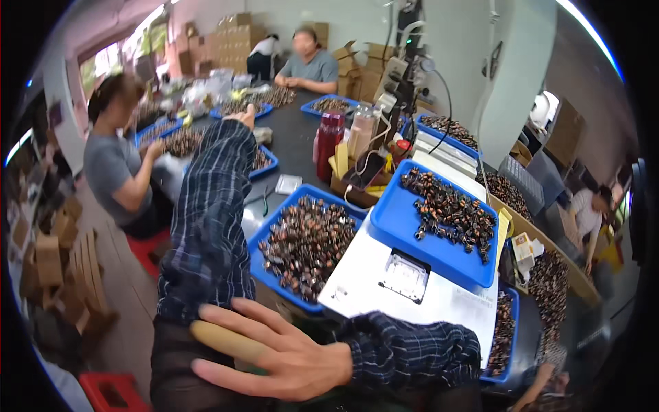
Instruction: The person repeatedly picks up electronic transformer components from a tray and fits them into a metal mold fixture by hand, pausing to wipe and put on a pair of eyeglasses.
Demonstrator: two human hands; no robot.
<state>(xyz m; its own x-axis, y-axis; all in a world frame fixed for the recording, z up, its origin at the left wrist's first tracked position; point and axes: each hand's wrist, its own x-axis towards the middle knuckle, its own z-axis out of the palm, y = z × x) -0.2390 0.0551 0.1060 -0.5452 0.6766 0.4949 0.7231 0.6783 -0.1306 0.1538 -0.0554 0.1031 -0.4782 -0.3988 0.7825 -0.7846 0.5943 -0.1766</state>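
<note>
My left arm reaches far forward over the table in a dark checked sleeve. At its end my left hand (241, 117) is small in view, one digit stretched out and the rest partly hidden, near a blue tray of small parts. I see nothing held in it. My right hand (281, 353) lies across in front of me, back upward, fingers spread and empty, by the left sleeve's elbow. One of its fingers wears a yellowish finger cot. Ahead of it, a blue tray (255, 264) holds a heap of small dark and copper-coloured parts (309, 240).
Another blue tray (395, 223) with similar parts rests on a white box-like device (364, 275). A red bottle (330, 145), a clear bottle (361, 130), a phone (364, 172) and pliers (266, 199) are on the table. People sit around it; red stools (113, 391) stand left.
</note>
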